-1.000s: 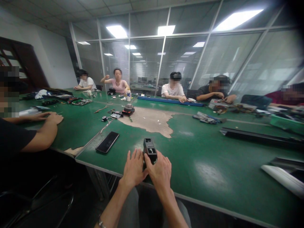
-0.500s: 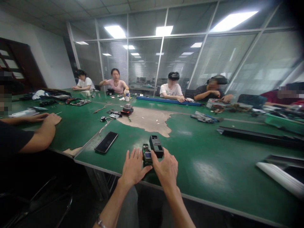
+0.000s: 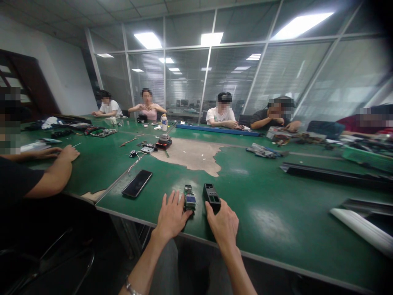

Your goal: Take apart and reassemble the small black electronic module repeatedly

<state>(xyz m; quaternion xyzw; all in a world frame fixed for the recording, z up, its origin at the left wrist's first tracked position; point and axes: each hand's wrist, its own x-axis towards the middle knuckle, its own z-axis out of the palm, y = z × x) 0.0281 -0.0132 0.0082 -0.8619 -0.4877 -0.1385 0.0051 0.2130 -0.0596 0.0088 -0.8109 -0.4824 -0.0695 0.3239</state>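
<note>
A green circuit board with a small bluish screen lies on the green table near its front edge. My left hand rests flat at the board's left side, fingers stretched out and thumb by its lower end; whether it touches the board I cannot tell. To the right is a black plastic housing with rectangular openings in its face. My right hand is closed around the near end of this housing, thumb on its left side. Part of the housing is hidden by the fingers.
A smartphone lies to the left. Farther off are a round dark part on a red base, wires and a bottle. Long black rails and a pale panel lie right. Several people sit around the table; a co-worker's arm is at left.
My right hand has moved right and slightly toward me, shifting the black housing away from the circuit board. My left hand has stayed nearly in place beside the board.
</note>
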